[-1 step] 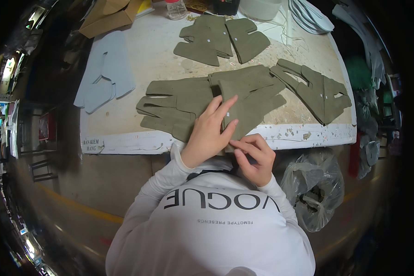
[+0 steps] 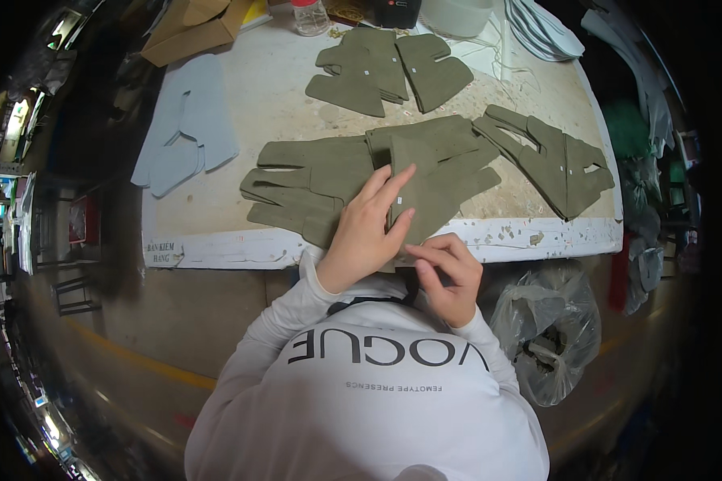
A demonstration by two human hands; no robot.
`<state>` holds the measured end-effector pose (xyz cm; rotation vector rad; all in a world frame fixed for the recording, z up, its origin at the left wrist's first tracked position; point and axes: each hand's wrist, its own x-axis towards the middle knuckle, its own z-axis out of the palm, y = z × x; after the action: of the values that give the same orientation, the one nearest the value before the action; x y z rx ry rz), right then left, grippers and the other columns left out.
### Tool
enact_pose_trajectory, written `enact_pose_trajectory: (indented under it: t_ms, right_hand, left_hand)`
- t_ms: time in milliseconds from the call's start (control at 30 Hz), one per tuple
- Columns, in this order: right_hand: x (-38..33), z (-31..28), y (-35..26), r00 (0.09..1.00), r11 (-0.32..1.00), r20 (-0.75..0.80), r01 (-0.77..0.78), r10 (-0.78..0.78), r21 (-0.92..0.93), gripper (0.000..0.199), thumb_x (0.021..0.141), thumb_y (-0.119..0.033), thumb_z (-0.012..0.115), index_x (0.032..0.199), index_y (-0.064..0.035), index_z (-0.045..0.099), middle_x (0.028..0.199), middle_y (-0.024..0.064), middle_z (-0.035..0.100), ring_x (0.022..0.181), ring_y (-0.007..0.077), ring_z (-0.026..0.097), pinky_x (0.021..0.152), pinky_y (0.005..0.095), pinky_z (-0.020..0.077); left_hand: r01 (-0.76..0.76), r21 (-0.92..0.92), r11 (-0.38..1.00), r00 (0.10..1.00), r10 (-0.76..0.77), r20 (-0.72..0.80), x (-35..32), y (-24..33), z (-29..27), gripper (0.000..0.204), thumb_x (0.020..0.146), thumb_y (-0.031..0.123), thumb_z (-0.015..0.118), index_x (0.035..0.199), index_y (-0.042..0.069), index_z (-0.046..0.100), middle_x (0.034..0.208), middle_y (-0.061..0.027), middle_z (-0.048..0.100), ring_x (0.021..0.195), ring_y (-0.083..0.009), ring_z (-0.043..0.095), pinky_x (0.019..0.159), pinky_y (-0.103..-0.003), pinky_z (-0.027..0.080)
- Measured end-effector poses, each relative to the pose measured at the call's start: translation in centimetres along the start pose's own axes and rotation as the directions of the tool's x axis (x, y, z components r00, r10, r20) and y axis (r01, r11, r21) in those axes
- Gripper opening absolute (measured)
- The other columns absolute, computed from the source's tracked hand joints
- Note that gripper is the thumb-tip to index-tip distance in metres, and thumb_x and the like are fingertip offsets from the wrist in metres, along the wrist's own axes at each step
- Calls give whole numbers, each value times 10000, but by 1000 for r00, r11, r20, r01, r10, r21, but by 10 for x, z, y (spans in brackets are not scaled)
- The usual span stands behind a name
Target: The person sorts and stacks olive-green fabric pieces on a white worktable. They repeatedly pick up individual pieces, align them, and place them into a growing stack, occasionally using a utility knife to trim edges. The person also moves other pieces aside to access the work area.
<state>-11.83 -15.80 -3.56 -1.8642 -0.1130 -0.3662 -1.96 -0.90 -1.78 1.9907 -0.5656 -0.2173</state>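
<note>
Several flat olive-green cut fabric pieces lie in overlapping stacks in front of me; one stack (image 2: pixel 305 172) fans out to the left, another (image 2: pixel 441 152) to the right. My left hand (image 2: pixel 369 228) rests on them where they overlap, fingers stretched, fingertips on the right stack beside a small white sticker. Close by, at the table's front edge, is my right hand (image 2: pixel 449 276). Its fingers are bent, its thumb stands apart from the index finger, and nothing shows between them. The index fingertip is near my left thumb. My left hand covers part of the fabric.
More olive pieces (image 2: pixel 433 72) lie farther back and others (image 2: pixel 565 164) at the right. Light-blue pieces (image 2: pixel 208 96) are at the left. A cardboard box (image 2: pixel 192 36), a red-lidded jar (image 2: pixel 311 20) and a white tub (image 2: pixel 456 16) stand behind. A clear plastic bag (image 2: pixel 553 329) hangs below the right edge.
</note>
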Motion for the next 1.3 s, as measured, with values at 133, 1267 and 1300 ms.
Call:
enact_pose_trajectory:
  t_ms: [133, 1267, 1300]
  right_hand:
    - [8, -4, 2, 954, 912, -78, -251, 291, 325, 248, 915, 20, 593, 1146, 32, 680, 1065, 90, 603, 923, 142, 617, 793, 245, 510]
    - [38, 39, -11, 991, 929, 131, 71, -24, -364, 525, 824, -94, 691, 1331, -44, 562, 1259, 216, 585, 1143, 415, 466, 986, 449, 428]
    - [37, 38, -12, 990, 929, 137, 64, -15, -365, 520, 823, -90, 692, 1327, -50, 567, 1258, 196, 590, 1144, 403, 470, 989, 444, 423]
  left_hand:
    - [89, -322, 942, 995, -101, -21, -7, 0, -42, 551, 866, 3, 635, 1405, 43, 530, 1398, -72, 504, 638, 13, 371, 564, -157, 383]
    - [-203, -441, 874, 642, -221, -734, -82, -22, -168, 437, 943, -28, 445, 1374, -87, 490, 1330, -222, 566, 1187, -256, 593, 1035, -341, 467]
    - [-213, -458, 863, 646, -228, -729, -82, -22, -168, 437, 943, -29, 444, 1374, -87, 489, 1330, -223, 566, 1188, -257, 592, 1036, -341, 467]
